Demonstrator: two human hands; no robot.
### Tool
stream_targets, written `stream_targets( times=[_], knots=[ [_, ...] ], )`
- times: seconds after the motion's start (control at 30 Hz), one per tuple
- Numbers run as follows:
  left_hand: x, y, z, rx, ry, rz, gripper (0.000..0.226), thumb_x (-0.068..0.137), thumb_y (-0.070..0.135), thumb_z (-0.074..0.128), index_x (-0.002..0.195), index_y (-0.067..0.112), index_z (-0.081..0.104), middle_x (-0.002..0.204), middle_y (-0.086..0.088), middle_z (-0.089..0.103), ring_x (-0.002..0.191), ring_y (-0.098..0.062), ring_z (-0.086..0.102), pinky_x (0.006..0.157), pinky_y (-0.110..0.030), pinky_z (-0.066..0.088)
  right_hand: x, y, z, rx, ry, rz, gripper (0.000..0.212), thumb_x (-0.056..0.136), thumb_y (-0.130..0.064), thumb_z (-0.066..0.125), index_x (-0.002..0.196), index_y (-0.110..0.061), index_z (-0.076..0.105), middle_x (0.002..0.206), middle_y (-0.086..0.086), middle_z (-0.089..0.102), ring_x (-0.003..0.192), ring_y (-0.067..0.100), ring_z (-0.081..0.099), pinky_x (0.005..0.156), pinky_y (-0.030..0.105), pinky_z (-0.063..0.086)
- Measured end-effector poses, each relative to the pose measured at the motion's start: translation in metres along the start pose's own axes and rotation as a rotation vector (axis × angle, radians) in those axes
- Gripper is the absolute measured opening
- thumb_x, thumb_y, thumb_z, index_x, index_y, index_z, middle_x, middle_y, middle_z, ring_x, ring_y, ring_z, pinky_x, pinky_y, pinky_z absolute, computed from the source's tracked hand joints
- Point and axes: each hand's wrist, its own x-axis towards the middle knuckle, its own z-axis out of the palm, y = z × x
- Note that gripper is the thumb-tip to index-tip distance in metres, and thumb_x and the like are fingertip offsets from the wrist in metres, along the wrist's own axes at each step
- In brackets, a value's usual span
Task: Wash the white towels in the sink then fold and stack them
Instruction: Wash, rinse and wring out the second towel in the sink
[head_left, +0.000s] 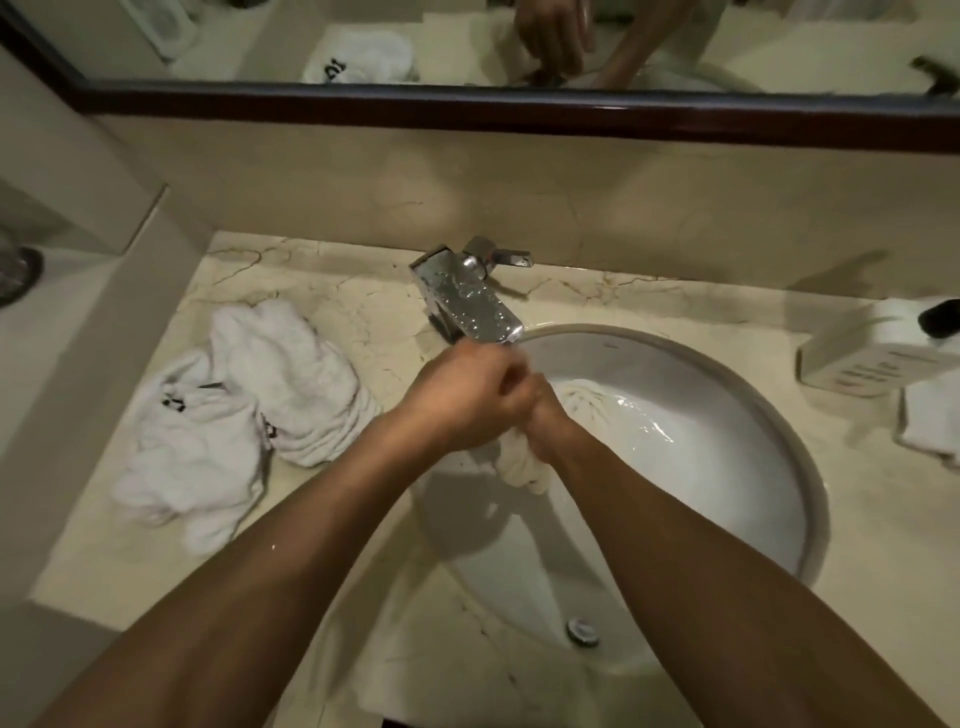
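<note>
Both my hands are clenched together over the left part of the white sink (769, 431), just below the chrome faucet (467, 301). My left hand (457, 400) and my right hand (543, 415) grip one wet white towel (522, 467), twisted into a rope. One end hangs below my fists; the other end trails into the water in the basin. A heap of crumpled white towels (234, 410) with black markings lies on the marble counter to the left of the sink.
A white box (872, 353) with a dark cap on it and a folded white cloth (930, 421) stand at the counter's right end. The mirror (467, 41) runs above the backsplash. The sink's overflow hole (583, 631) is at the near rim.
</note>
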Motion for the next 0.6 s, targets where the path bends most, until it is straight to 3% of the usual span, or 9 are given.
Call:
stream_targets(
  times=[0.1, 0.2, 0.3, 0.37, 0.47, 0.6],
  knots=[
    [0.028, 0.022, -0.025, 0.162, 0.198, 0.189, 0.034, 0.098, 0.037, 0.049, 0.123, 0.020, 0.062, 0.116, -0.001, 0.065, 0.106, -0.022, 0.061, 0.089, -0.040, 0.050, -0.020, -0.005, -0.005, -0.058, -0.063, 0.022, 0.024, 0.103, -0.023, 0.050, 0.115, -0.004, 0.059, 0.107, 0.012, 0.064, 0.106, 0.028, 0.061, 0.090, 0.038, 0.047],
    [0.074, 0.029, -0.032, 0.443, 0.053, 0.088, 0.062, 0.099, 0.041, 0.047, 0.151, 0.010, 0.032, 0.154, -0.012, 0.038, 0.142, -0.029, 0.034, 0.116, -0.043, 0.030, -0.038, -0.006, -0.016, -0.054, -0.015, 0.047, 0.049, 0.086, -0.033, 0.067, 0.125, -0.007, 0.056, 0.113, 0.015, 0.068, 0.103, 0.032, 0.066, 0.093, 0.042, 0.055],
    [0.098, 0.024, -0.021, 0.557, -0.112, -0.002, 0.062, 0.099, 0.046, 0.045, 0.145, 0.005, 0.038, 0.148, -0.015, 0.044, 0.136, -0.032, 0.041, 0.112, -0.043, 0.032, -0.047, 0.003, -0.033, -0.035, 0.001, 0.029, 0.071, 0.073, -0.038, 0.076, 0.132, -0.007, 0.052, 0.115, 0.016, 0.068, 0.098, 0.032, 0.070, 0.083, 0.043, 0.060],
    [0.099, 0.020, -0.018, 0.593, -0.101, 0.010, 0.055, 0.100, 0.044, 0.043, 0.139, 0.004, 0.045, 0.140, -0.016, 0.050, 0.128, -0.033, 0.049, 0.106, -0.043, 0.037, -0.054, 0.003, -0.042, -0.038, 0.011, 0.022, 0.074, 0.069, -0.037, 0.077, 0.132, -0.007, 0.053, 0.113, 0.016, 0.069, 0.097, 0.032, 0.071, 0.083, 0.045, 0.060],
    [0.096, 0.019, -0.020, 0.566, -0.063, 0.007, 0.048, 0.099, 0.037, 0.045, 0.133, 0.004, 0.049, 0.135, -0.017, 0.055, 0.120, -0.034, 0.055, 0.099, -0.042, 0.042, -0.066, -0.001, -0.049, -0.044, 0.027, -0.002, 0.058, 0.076, -0.029, 0.076, 0.126, -0.006, 0.056, 0.109, 0.016, 0.071, 0.096, 0.032, 0.071, 0.089, 0.047, 0.059],
    [0.090, 0.018, -0.025, 0.622, -0.072, 0.074, 0.043, 0.097, 0.035, 0.047, 0.126, 0.005, 0.056, 0.127, -0.016, 0.060, 0.114, -0.032, 0.058, 0.087, -0.037, 0.043, -0.077, -0.011, -0.046, -0.051, 0.046, -0.011, 0.043, 0.085, -0.019, 0.074, 0.121, -0.002, 0.058, 0.108, 0.019, 0.071, 0.093, 0.031, 0.071, 0.077, 0.038, 0.057]
  ],
)
